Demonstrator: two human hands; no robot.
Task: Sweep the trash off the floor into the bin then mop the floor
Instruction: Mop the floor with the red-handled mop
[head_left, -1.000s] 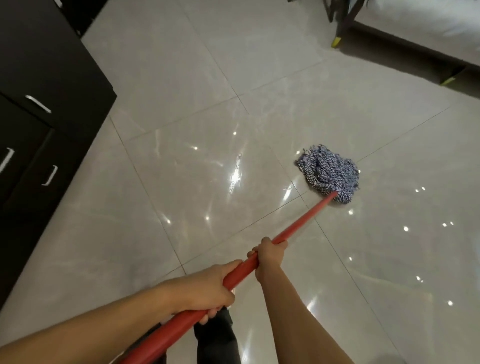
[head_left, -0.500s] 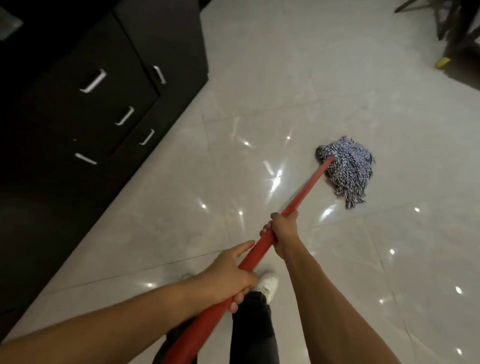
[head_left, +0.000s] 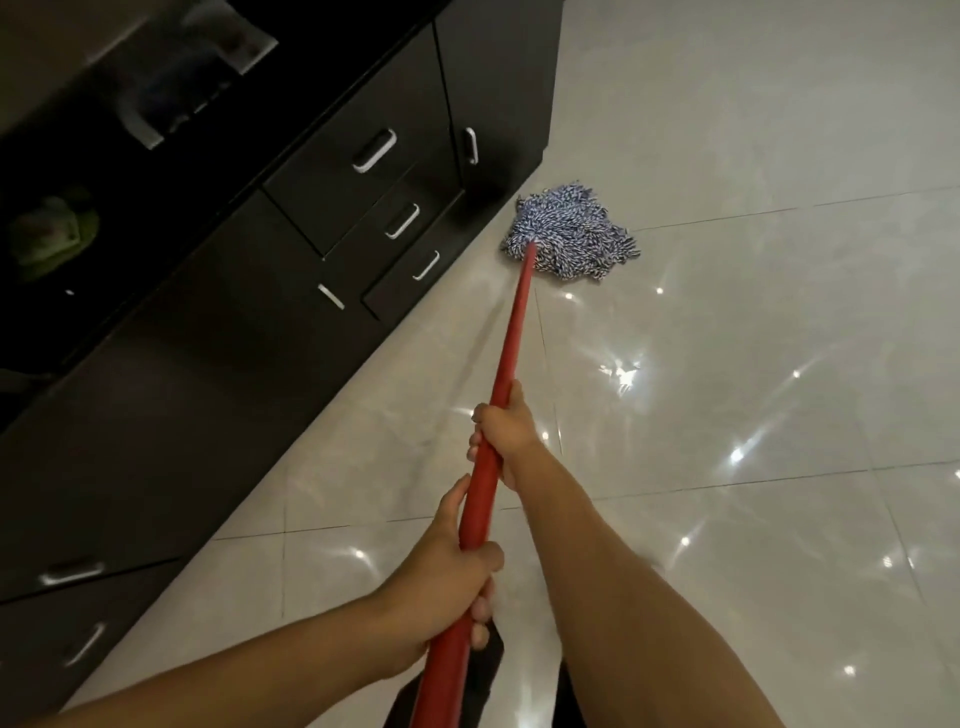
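- From the head camera: grips the red mop stick (head_left: 511, 338) low down with the left hand (head_left: 441, 577), fingers curled tight round it.
- Grips the same stick higher up with the right hand (head_left: 506, 431), fingers curled round too.
- Rests the blue and white mop head (head_left: 566, 236) flat on the shiny floor (head_left: 727, 364), just beside the corner of the dark cabinet (head_left: 260, 338).

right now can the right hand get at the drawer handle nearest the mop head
Probably not: the right hand grips the red mop handle, and that drawer handle sits well ahead by the mop head. Nothing blocks the way, but it would need to let go and lean forward.
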